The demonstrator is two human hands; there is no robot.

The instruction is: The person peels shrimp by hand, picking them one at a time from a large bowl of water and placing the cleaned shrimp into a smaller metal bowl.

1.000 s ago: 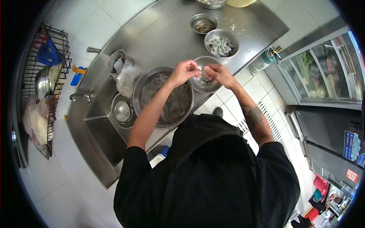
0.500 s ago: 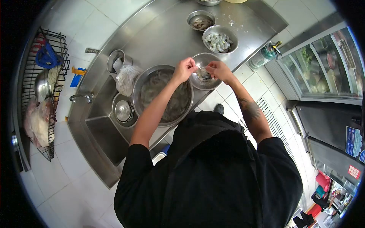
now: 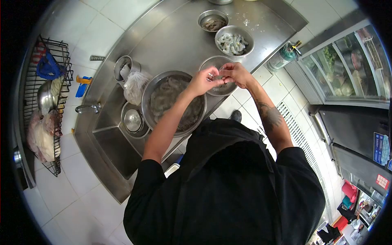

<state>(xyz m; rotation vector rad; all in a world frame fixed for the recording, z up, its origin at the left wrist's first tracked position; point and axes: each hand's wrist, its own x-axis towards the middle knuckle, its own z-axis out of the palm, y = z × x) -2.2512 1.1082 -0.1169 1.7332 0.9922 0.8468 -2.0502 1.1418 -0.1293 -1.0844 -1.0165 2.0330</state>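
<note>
My left hand (image 3: pixel 203 83) and my right hand (image 3: pixel 237 75) meet above a steel bowl (image 3: pixel 210 62) at the counter's front edge. The fingers of both are closed in a pinch on a small pale shrimp (image 3: pixel 214 76), mostly hidden by the fingers. Dark scraps like shells lie in the bowl below, largely covered by my hands. Close to my left forearm is a big steel basin (image 3: pixel 145 94) of grey raw shrimp (image 3: pixel 166 93) in cloudy water. Beyond my hands, another steel bowl (image 3: pixel 252 45) holds pale peeled shrimp (image 3: pixel 232 43).
A smaller bowl (image 3: pixel 213 19) with brownish contents stands farther back. Left of the basin are a plastic bag (image 3: pixel 136 87), a steel pot (image 3: pixel 138 66), and a sink (image 3: pixel 116 145) with a faucet (image 3: pixel 87 108). A glass-door fridge (image 3: pixel 343 69) and gas cylinder (image 3: pixel 279 58) are at the right.
My hands have come closer together, their fingers now meeting over the bowl. My left hand has turned and its fingers are more bent. The view has shifted slightly.
</note>
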